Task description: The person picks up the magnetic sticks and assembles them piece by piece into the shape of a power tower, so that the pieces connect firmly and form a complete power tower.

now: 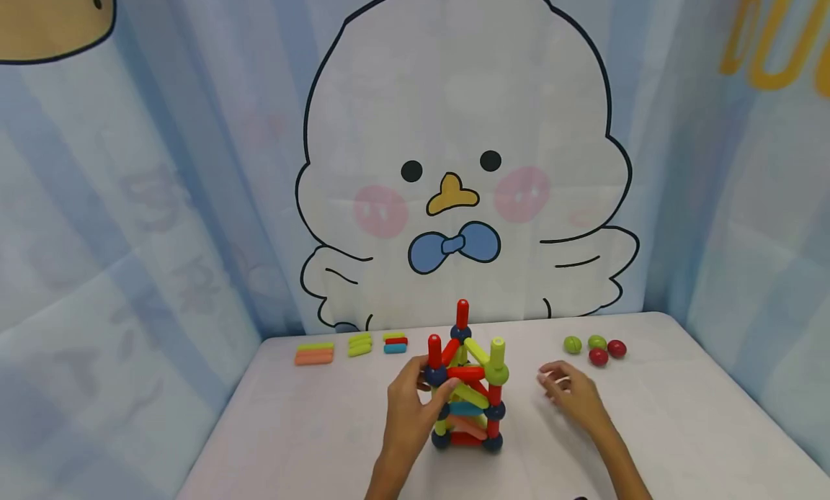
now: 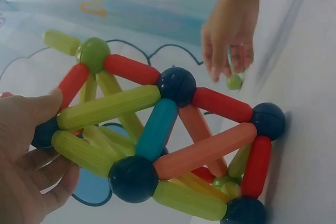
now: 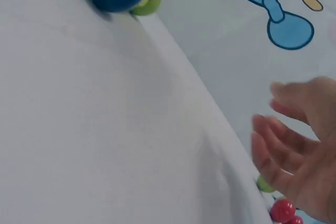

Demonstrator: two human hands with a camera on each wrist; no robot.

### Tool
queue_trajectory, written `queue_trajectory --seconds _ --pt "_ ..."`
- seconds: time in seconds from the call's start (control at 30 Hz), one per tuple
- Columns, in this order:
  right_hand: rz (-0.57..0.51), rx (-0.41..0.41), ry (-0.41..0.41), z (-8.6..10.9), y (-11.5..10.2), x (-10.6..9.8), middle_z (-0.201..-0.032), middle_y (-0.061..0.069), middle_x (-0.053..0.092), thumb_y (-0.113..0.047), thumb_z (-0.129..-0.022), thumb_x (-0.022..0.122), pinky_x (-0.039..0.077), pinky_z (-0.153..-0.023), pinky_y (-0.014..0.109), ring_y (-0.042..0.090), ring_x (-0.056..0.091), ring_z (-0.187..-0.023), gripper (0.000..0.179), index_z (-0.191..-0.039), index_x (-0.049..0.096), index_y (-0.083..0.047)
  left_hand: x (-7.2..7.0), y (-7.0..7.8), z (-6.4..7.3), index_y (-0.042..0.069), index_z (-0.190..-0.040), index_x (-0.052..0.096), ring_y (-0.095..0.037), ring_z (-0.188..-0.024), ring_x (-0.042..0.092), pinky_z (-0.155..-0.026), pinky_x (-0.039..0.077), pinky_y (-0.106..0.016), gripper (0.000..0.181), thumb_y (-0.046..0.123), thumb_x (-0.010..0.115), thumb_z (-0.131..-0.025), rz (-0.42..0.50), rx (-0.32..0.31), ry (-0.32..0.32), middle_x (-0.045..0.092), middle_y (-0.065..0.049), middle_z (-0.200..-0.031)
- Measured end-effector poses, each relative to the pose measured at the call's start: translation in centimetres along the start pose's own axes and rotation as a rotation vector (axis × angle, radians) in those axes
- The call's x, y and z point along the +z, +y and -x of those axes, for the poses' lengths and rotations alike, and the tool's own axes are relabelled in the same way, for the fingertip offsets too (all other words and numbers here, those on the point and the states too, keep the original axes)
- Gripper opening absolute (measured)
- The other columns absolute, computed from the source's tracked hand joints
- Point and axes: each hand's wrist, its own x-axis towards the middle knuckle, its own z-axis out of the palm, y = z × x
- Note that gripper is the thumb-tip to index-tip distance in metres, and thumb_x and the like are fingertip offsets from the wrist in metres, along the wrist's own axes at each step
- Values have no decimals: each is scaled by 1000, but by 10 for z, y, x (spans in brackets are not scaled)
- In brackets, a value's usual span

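left hand [image 1: 408, 408] grips rod tower [image 1: 467, 408] | right hand [image 1: 578, 399] loosely curled, apart | table [image 1: 311, 435]: balls [image 1: 598, 356], rods [image 1: 314, 357]

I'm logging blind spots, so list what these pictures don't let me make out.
Head view: tower's rear lower joints, hidden by its front rods.
Head view: dark object, cut off by bottom edge.
Left wrist: part of navy ball, covered by left hand.
Right wrist: tower's upper part, beyond top edge.

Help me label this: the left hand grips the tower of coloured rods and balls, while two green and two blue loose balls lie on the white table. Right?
No, the head view shows two loose glossy red balls, not blue, beside the two green ones.
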Motion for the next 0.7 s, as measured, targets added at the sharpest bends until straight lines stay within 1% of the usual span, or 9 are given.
queue_trajectory --seconds 0.07,0.13,0.17,0.23,0.27,0.33,0.43,0.57,0.7 --pt "66 20 275 -9 10 -6 -97 18 62 -13 -94 64 51 -58 18 20 64 -74 25 -113 61 4 -1 2 0 10 -117 61 -7 -83 59 -78 57 -26 45 39 74 -86 9 -7 -4 68 1 -101" --pt "103 49 474 -19 19 -10 -105 26 57 -8 -93 62 55 -68 25 30 62 -85 28 -116 59 8 -2 3 -1 10 -115 61 -7 -82 59 -77 57 -25 43 39 74 -85 10 -10 -6 67 1 -100" --pt "110 69 539 -23 23 -12 -110 28 53 -6 -93 61 56 -75 32 36 59 -93 31 -119 58 10 -2 3 -1 10 -114 61 -7 -82 59 -77 57 -24 43 38 75 -85 8 -11 -6 67 1 -101" --pt "107 135 601 -30 32 -15 -120 32 45 -6 -94 58 53 -91 46 44 51 -109 35 -124 54 11 -3 3 -1 10 -115 60 -7 -84 59 -76 55 -21 42 37 75 -85 0 -13 -11 67 0 -103" --pt "105 170 605 -32 35 -17 -124 33 41 -7 -94 57 49 -97 54 47 47 -114 37 -126 52 11 -3 3 -1 10 -115 60 -8 -85 59 -76 55 -20 42 37 74 -86 -2 -14 -15 67 0 -105" --pt "116 224 586 -34 43 -19 -130 36 34 -6 -95 54 40 -102 63 53 41 -121 40 -130 47 13 -3 3 -1 10 -117 60 -8 -87 59 -76 55 -20 43 37 74 -86 -3 -18 -22 67 0 -107" --pt "186 272 535 -35 50 -20 -132 38 30 -6 -96 52 39 -100 66 60 42 -117 42 -132 44 13 -3 3 0 10 -118 61 -8 -87 59 -75 56 -22 45 38 74 -86 -6 -18 -23 67 -1 -107" --pt "269 268 470 -35 55 -21 -128 40 33 -5 -95 54 40 -97 67 61 43 -113 43 -132 43 13 -4 2 1 9 -118 61 -9 -85 57 -71 57 -26 46 38 75 -85 -8 -25 -17 67 -1 -105" --pt "296 247 429 -33 58 -21 -121 39 41 -4 -92 59 42 -96 67 56 44 -113 42 -127 43 12 -3 3 1 9 -118 62 -10 -85 57 -68 56 -26 45 37 76 -84 -3 -37 -17 67 0 -103"
